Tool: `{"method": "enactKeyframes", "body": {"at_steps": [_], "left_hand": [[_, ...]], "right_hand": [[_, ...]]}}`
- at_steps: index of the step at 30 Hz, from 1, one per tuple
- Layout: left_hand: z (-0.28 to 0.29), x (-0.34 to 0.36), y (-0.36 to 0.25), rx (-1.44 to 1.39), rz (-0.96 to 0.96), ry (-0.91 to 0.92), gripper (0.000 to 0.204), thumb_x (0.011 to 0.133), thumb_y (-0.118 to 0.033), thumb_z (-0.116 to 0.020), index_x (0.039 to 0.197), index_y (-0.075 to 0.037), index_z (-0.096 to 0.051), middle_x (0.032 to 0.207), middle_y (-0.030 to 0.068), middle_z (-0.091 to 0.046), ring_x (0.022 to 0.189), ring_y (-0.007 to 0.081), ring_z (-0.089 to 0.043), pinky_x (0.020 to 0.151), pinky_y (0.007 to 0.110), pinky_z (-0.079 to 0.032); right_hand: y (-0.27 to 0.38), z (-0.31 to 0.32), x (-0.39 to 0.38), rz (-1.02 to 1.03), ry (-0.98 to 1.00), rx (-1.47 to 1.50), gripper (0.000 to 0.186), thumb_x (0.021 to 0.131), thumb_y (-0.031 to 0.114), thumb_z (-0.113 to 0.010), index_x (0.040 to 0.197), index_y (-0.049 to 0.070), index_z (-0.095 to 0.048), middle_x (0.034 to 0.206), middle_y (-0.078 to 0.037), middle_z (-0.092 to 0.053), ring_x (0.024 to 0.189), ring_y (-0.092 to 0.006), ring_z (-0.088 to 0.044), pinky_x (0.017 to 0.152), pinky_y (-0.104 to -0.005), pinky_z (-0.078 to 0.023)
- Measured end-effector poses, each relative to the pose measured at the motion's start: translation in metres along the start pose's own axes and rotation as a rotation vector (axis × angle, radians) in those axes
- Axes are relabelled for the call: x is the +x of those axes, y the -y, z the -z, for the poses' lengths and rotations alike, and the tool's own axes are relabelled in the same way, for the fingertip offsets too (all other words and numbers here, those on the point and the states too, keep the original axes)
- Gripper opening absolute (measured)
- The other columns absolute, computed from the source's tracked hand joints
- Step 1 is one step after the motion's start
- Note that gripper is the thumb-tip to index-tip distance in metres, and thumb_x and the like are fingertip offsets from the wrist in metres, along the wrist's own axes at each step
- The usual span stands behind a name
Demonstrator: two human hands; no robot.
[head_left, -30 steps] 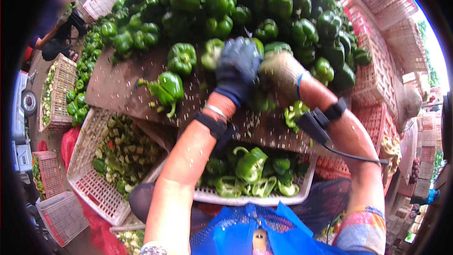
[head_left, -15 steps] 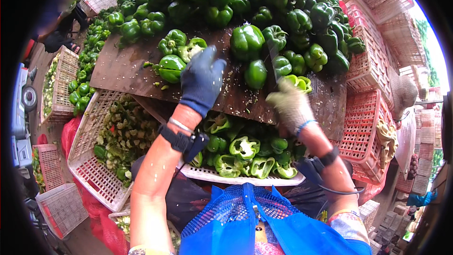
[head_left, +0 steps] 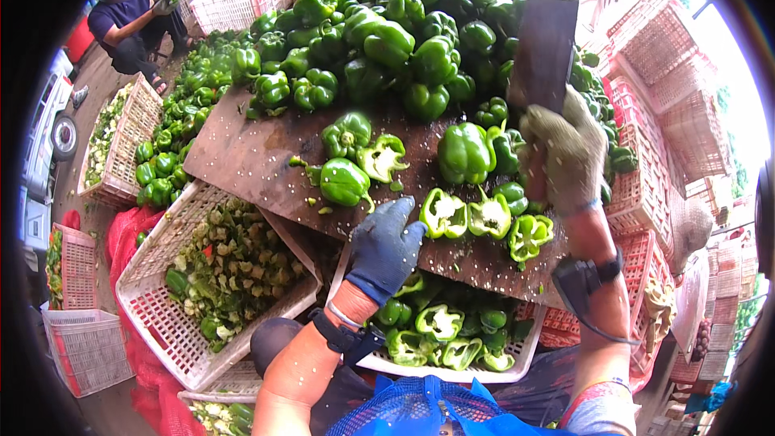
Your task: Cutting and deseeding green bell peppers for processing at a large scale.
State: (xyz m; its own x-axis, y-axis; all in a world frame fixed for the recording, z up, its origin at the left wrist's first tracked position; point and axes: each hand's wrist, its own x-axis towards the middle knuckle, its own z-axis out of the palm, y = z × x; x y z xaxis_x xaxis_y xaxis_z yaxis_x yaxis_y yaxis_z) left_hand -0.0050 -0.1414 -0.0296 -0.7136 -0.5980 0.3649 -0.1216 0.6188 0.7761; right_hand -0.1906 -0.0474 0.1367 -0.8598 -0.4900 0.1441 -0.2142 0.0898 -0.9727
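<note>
My right hand (head_left: 567,149), in a pale glove, is closed round the handle of a cleaver (head_left: 546,52), its broad dark blade pointing up and away over the board's right side. At the board's near edge, my left hand (head_left: 387,250), in a dark blue glove, has its thumb and forefinger apart with nothing seen between them. Just right of it, two green pepper halves (head_left: 443,214) lie cut side up, and another cut pepper (head_left: 529,240) lies beyond them. Whole peppers (head_left: 464,153) sit behind. Left of these, a halved pepper (head_left: 383,158) rests beside whole ones on the wooden board (head_left: 266,169).
A large pile of green peppers (head_left: 387,40) covers the board's far side. Below its near edge, a white crate (head_left: 523,353) holds pepper halves; a crate (head_left: 153,299) of trimmings stands left. Stacked crates (head_left: 678,129) rise at right. Another person (head_left: 133,12) crouches far left.
The cleaver has come up, with my right hand higher and further right. My left hand has drawn back from the left peppers to the near edge. Two cut halves now lie on the board.
</note>
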Motion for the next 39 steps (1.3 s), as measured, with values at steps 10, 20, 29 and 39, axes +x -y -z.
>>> {"method": "enactKeyframes", "body": {"at_steps": [10,20,29,39], "left_hand": [[0.009,0.009,-0.016,-0.041,-0.008,0.071,0.035,0.082,-0.010,-0.071,0.113,0.004,-0.065,0.108,0.0240,-0.068,0.100,0.0412,-0.065,0.088,0.045,-0.053],[-0.005,0.006,-0.010,-0.056,0.011,0.123,0.035,0.081,-0.012,-0.072,0.111,0.002,-0.065,0.104,0.0216,-0.068,0.097,0.0391,-0.066,0.085,0.045,-0.053],[0.010,0.007,-0.024,-0.050,0.018,0.113,0.033,0.080,-0.011,-0.073,0.110,0.001,-0.066,0.104,0.0204,-0.069,0.095,0.0384,-0.066,0.084,0.044,-0.054],[0.027,-0.014,-0.025,-0.031,0.048,0.063,0.033,0.080,-0.013,-0.073,0.109,0.001,-0.066,0.102,0.0199,-0.068,0.093,0.0372,-0.066,0.083,0.044,-0.054]], "right_hand": [[-0.094,-0.020,0.157,0.197,0.630,-0.942,0.013,0.072,0.009,-0.070,0.084,0.010,-0.071,0.080,-0.009,-0.064,0.080,-0.0251,-0.068,0.073,-0.0367,-0.056],[-0.004,0.025,0.048,-0.113,0.148,-0.505,0.026,0.082,0.007,-0.065,0.108,0.004,-0.069,0.073,-0.002,-0.063,0.054,-0.0086,-0.053,0.050,-0.0276,-0.046],[-0.064,-0.023,0.127,1.085,1.178,-1.508,0.019,0.066,0.006,-0.069,0.085,0.008,-0.068,0.082,-0.012,-0.063,0.083,-0.0322,-0.066,0.076,-0.0395,-0.056],[-0.059,-0.038,0.114,0.049,0.929,-1.250,0.014,0.072,0.012,-0.070,0.085,0.010,-0.075,0.089,-0.012,-0.071,0.087,-0.0329,-0.070,0.077,-0.0403,-0.058]]}}
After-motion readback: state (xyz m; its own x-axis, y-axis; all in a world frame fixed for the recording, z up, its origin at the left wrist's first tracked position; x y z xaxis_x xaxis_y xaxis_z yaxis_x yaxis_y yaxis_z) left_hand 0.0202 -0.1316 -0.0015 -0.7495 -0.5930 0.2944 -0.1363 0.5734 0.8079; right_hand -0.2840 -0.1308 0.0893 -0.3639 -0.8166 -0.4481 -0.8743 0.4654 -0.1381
